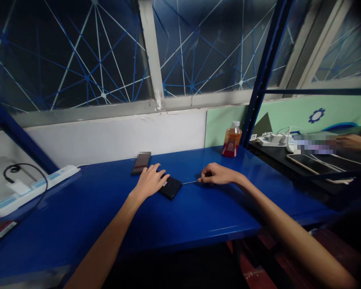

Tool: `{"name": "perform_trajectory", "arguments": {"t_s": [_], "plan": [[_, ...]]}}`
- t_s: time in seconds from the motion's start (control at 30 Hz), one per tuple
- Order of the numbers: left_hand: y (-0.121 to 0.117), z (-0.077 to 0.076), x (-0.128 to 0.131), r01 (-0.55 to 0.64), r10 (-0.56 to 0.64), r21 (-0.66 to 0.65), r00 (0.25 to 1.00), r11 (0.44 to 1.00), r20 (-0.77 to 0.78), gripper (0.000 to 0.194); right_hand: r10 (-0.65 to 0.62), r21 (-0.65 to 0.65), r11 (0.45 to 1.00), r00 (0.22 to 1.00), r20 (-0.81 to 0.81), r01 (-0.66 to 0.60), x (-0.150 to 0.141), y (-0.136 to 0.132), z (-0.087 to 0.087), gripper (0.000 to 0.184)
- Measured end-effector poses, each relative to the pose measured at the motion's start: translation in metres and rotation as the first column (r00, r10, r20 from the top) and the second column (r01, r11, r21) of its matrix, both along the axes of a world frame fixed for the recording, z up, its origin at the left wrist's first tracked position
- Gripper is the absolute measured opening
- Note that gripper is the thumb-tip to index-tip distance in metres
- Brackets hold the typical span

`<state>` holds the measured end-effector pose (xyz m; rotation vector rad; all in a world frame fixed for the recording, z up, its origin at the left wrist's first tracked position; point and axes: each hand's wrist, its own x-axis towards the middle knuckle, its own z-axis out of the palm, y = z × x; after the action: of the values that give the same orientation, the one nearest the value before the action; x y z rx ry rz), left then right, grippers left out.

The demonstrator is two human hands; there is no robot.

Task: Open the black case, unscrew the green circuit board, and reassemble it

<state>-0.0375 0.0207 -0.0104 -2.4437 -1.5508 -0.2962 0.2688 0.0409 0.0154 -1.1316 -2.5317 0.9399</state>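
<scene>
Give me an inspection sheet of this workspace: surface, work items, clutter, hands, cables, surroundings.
Surface: blue table, glossy.
Work items: flat black device; thin tool reaching its edge; tiny bits beside the tool, too small to identify.
Clutter: phone-like slab behind the device; drink bottle, upright and capped.
Hands: left hand rests on the device, fingers spread; right hand pinches the tool.
Cables: black cable by the left power strip; white cables at right.
Surroundings: patterned windows; another person's hand, far right.
</scene>
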Motion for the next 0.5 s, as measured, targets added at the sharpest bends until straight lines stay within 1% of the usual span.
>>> {"name": "perform_trajectory", "arguments": {"t_s": [0.2,0.33,0.5], "plan": [[0.0006,0.0001,0.0001,-0.004,0.005,-0.020,1.000,1.000,0.026,0.054,0.009,0.002,1.000,1.000,-0.009,-0.009,0.0020,0.0008,0.0007,0.039],[-0.0001,0.0022,-0.0010,-0.019,0.019,0.001,1.000,1.000,0.004,0.062,0.012,0.008,1.000,1.000,-0.002,-0.012,0.0022,0.0010,0.0005,0.041],[0.0000,0.0040,-0.0039,-0.054,0.055,-0.010,0.998,0.998,0.028,0.068,0.008,0.041,0.999,1.000,0.009,-0.008,0.0023,0.0021,-0.0017,0.044]]}}
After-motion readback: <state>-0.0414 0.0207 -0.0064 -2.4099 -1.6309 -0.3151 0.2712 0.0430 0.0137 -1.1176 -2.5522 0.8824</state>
